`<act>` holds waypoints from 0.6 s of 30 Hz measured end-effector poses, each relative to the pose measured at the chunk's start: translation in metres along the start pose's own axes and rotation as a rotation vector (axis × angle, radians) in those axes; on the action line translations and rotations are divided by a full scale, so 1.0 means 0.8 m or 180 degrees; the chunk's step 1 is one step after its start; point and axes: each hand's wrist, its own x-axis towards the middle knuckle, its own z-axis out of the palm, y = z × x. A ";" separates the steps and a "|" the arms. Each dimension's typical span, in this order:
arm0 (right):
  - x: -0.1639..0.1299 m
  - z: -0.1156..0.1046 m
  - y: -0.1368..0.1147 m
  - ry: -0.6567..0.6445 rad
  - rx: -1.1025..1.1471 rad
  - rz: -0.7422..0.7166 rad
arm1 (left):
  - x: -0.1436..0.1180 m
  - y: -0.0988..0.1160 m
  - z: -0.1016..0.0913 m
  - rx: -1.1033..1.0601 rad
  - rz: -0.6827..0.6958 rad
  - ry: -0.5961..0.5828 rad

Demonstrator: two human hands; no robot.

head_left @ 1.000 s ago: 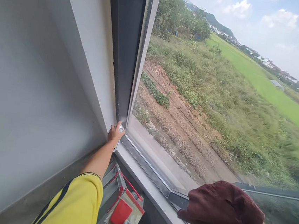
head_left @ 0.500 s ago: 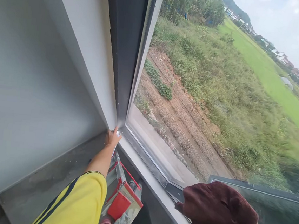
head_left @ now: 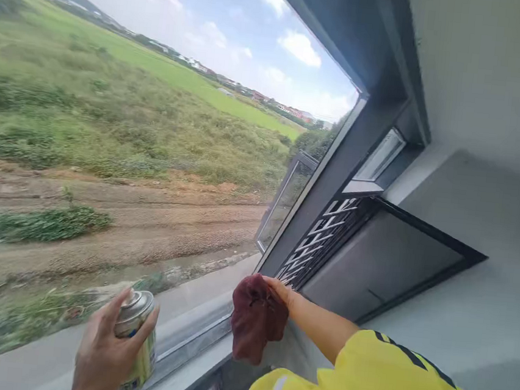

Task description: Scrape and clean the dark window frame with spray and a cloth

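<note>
My left hand [head_left: 100, 348] is wrapped around an upright spray can [head_left: 146, 359] with a silver top, at the lower left in front of the window glass. The index finger rests on the can's nozzle. A dark maroon cloth [head_left: 254, 326] is bunched in my right hand [head_left: 282, 291], near the lower right corner of the window. It hangs down beside the window frame [head_left: 308, 199], and most of my right fingers are hidden by it. I cannot tell whether the cloth touches the frame.
A window sash [head_left: 284, 200] stands open outside. A metal grille [head_left: 322, 238] lies behind my right hand, with a small window [head_left: 379, 157] above it. The sill [head_left: 205, 361] runs below the glass, and part of something red and clear shows under it.
The view has swung right, from the window's left corner to its right side. My left hand now shows the spray can up close; my right hand with the cloth is at the right frame.
</note>
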 end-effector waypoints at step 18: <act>-0.162 -0.156 0.019 0.0732 0.0628 -0.1202 | 0.186 0.618 0.055 -0.2550 0.1753 -0.0384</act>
